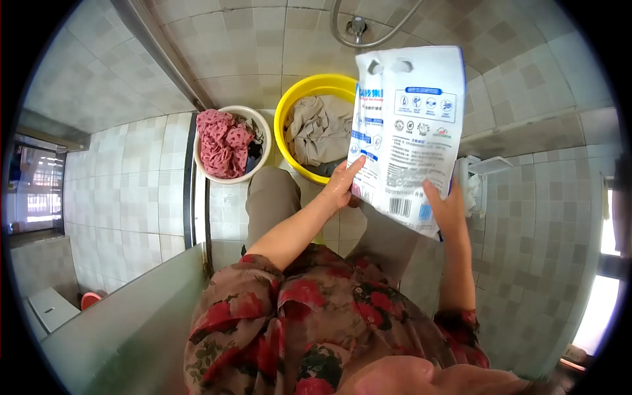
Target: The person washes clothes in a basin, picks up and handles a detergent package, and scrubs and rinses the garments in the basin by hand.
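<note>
A white printed plastic bag [421, 158] with blue lettering, a barcode and a cut-out handle at its top is held up between my hands. My left hand [343, 184] grips its lower left side, thumb on the front. On the lower right edge, my right hand [447, 204] has its thumb over the print and its other fingers behind the bag. Just beyond my left hand is a yellow basin [283, 141] holding beige cloth [319, 128]; the bag covers part of its right side.
Left of the yellow basin stands a white basin [268, 148] piled with pink spotted cloth [224, 141]. A shower hose [336, 26] hangs on the tiled wall. A glass panel [131, 336] is at lower left, and a white wall-side holder [477, 181] is at right.
</note>
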### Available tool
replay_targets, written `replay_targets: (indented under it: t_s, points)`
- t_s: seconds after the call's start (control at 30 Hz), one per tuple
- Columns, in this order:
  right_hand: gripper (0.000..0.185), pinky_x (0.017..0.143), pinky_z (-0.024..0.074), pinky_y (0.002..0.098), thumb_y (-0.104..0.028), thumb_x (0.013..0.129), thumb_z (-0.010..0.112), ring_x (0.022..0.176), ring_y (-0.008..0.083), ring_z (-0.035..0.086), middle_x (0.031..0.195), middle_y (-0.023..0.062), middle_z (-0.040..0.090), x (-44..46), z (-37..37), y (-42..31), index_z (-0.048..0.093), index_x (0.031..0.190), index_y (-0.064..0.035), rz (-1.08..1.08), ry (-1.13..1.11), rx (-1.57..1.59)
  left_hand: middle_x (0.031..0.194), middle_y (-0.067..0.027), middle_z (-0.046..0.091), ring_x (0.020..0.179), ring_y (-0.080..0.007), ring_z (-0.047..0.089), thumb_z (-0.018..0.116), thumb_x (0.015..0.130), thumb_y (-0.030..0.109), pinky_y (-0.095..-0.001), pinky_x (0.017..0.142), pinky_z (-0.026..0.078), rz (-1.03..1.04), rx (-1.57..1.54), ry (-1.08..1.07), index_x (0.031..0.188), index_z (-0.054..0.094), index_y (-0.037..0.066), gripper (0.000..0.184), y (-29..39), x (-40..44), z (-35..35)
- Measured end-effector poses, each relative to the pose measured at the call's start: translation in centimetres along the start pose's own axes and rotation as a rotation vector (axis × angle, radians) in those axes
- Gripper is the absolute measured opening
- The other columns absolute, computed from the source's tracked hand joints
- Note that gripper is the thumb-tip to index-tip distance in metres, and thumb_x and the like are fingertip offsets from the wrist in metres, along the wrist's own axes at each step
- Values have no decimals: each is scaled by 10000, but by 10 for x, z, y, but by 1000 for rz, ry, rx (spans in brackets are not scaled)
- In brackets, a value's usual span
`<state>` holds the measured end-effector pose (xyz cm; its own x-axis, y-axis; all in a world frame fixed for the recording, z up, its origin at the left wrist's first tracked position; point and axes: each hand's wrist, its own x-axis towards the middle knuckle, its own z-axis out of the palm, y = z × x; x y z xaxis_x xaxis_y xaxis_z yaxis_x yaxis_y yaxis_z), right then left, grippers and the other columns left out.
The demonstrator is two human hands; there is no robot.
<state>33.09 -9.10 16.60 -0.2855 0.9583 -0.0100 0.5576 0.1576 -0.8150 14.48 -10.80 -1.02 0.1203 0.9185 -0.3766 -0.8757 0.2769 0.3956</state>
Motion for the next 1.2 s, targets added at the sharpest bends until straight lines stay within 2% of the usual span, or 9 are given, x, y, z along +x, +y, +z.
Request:
replay_targets:
  t_s: [0.1,0.13,0.23,0.4,0.47,0.8,0.9,0.97,1.2]
  points:
    - [325,717,483,331,-189,917,506,760,270,647,810,183,652,10,5,5,570,1115,61,146,26,-280,1181,-71,601,1056,-194,582,511,939,393,-344,932,436,8,71,43,1253,490,31,480,4,1,10]
    - [334,666,477,383,-244,937,479,692,359,627,724,222,629,15,12,11,610,1010,53,14,149,-375,1185,-75,600,1063,-190,579,415,955,480,-328,941,423,-20,135,65,1264,486,32,549,-2,8,4]
    - [323,658,466,431,-254,945,455,724,407,599,781,246,628,31,20,23,615,987,24,-115,77,-599,1198,-82,593,1080,-189,573,354,956,523,-319,937,428,-136,227,238,1270,483,25,603,-20,13,-12]
    - [302,671,474,438,-243,949,431,749,379,613,807,217,641,19,31,-23,611,1030,-15,-90,88,-746,1191,-108,594,1038,-216,603,310,945,572,-345,877,477,18,-50,330,1255,489,7,670,-31,2,11]
    - [278,672,487,417,-210,935,465,764,344,633,850,188,657,16,34,-24,603,1093,-29,-253,310,-673,1196,-106,592,1039,-218,603,304,946,573,-346,881,476,1,-28,350,1263,483,14,667,-31,0,19]
    - [289,688,502,372,-84,856,565,782,314,646,908,159,667,25,23,-18,599,1142,-56,-416,377,-556,1214,-90,577,1045,-202,583,312,947,569,-333,868,464,-55,-36,279,1279,474,2,677,-26,-8,43]
    - [292,678,505,361,-49,841,571,771,314,648,912,168,664,43,22,-13,601,1132,-37,-330,238,-765,1182,-93,590,1028,-203,585,327,940,576,-334,866,459,12,-168,319,1259,486,-10,686,-37,0,45]
    - [282,669,505,356,-45,840,568,754,320,646,913,174,661,34,21,-12,606,1119,-35,-502,396,-630,1152,-93,608,1010,-206,600,337,934,580,-330,862,465,-61,-55,421,1256,490,-4,684,-41,1,42]
    - [185,594,487,347,-69,900,531,645,321,628,755,194,636,46,23,-12,622,1027,31,-541,373,-568,1156,-77,609,990,-172,601,361,919,597,-313,825,477,-33,-148,373,1249,502,16,683,-47,6,41]
